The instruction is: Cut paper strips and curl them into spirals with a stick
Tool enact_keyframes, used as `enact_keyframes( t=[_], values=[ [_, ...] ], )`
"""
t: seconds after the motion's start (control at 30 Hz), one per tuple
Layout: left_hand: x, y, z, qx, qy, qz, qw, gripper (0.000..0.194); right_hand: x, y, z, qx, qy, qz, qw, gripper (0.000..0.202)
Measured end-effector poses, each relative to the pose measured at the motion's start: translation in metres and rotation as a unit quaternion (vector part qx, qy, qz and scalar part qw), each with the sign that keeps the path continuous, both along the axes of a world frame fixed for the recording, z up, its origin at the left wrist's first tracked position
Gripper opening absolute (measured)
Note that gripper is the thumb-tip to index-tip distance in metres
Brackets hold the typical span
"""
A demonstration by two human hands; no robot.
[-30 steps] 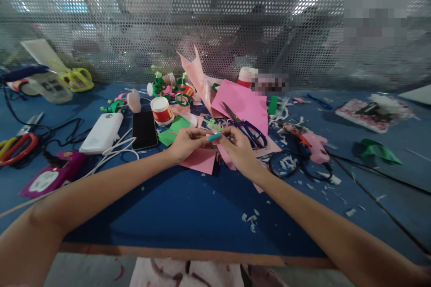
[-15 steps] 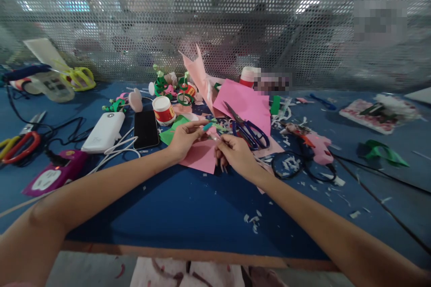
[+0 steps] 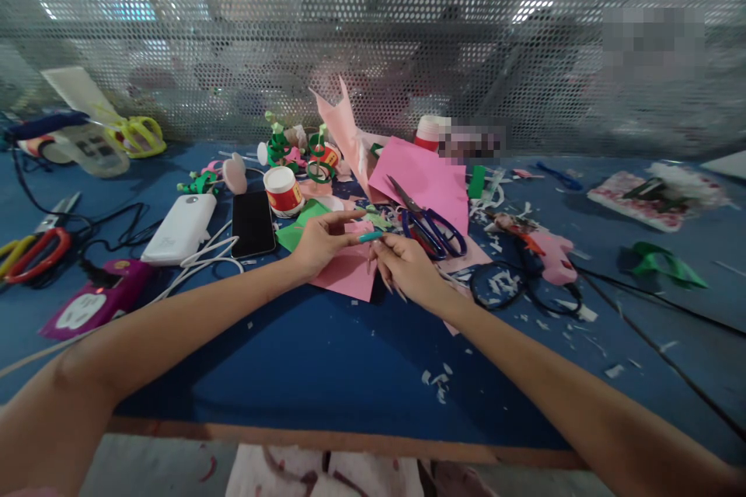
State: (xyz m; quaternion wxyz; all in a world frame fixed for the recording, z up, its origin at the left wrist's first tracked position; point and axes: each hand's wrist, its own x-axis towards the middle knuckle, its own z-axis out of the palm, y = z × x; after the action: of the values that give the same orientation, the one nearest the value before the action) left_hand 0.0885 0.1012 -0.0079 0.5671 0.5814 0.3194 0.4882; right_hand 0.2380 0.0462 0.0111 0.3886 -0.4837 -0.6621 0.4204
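My left hand (image 3: 322, 245) has its thumb and forefinger around a small pink paper piece (image 3: 359, 227). At the thumb's tip lies a narrow teal piece (image 3: 370, 236); I cannot tell whether it is a long nail or a separate thing. Close against it, my right hand (image 3: 408, 264) is pinched closed, and whatever is between its fingertips is too small to make out. Under both hands is a pink paper sheet (image 3: 345, 276), with green paper (image 3: 301, 225) beside it. Blue-handled scissors (image 3: 434, 229) rest on a brighter pink sheet (image 3: 428, 175), right of the hands.
Left of the hands are a black phone (image 3: 252, 225), a white power bank (image 3: 179, 229), a purple socket block (image 3: 96, 299) and red-yellow scissors (image 3: 40, 245). A glue tub (image 3: 283, 192) stands behind. A pink glue gun (image 3: 553, 256), cords and paper scraps lie right. A perforated metal screen (image 3: 373, 39) closes the back.
The left thumb with the teal piece has shifted right and slightly down, nearer the right fingertips. The left forefinger has straightened. The right hand has turned a little, still pinched.
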Motion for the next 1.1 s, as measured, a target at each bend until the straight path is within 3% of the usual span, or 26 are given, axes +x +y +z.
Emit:
enact_keyframes(
  t=[0.1, 0.23, 0.63, 0.87, 1.1],
  values=[
    [-0.002, 0.001, 0.001, 0.033, 0.012, -0.043, 0.998, 0.046, 0.000, 0.000, -0.001, -0.010, 0.002, 0.010, 1.000, 0.028],
    [-0.003, 0.002, 0.004, 0.075, 0.040, -0.078, 0.993, 0.034, 0.001, 0.001, 0.000, -0.008, -0.015, 0.023, 1.000, 0.025],
    [-0.002, -0.004, 0.011, 0.032, 0.031, -0.014, 0.999, 0.028, 0.002, 0.000, -0.001, 0.020, -0.023, 0.020, 0.999, 0.041],
    [-0.001, -0.002, 0.007, -0.006, -0.005, 0.004, 1.000, 0.033, 0.003, 0.000, 0.003, 0.068, -0.081, 0.020, 0.994, 0.029],
    [-0.003, -0.005, 0.008, 0.006, 0.018, 0.037, 0.999, 0.031, 0.003, 0.001, 0.002, 0.069, -0.056, 0.011, 0.996, 0.025]
  ],
)
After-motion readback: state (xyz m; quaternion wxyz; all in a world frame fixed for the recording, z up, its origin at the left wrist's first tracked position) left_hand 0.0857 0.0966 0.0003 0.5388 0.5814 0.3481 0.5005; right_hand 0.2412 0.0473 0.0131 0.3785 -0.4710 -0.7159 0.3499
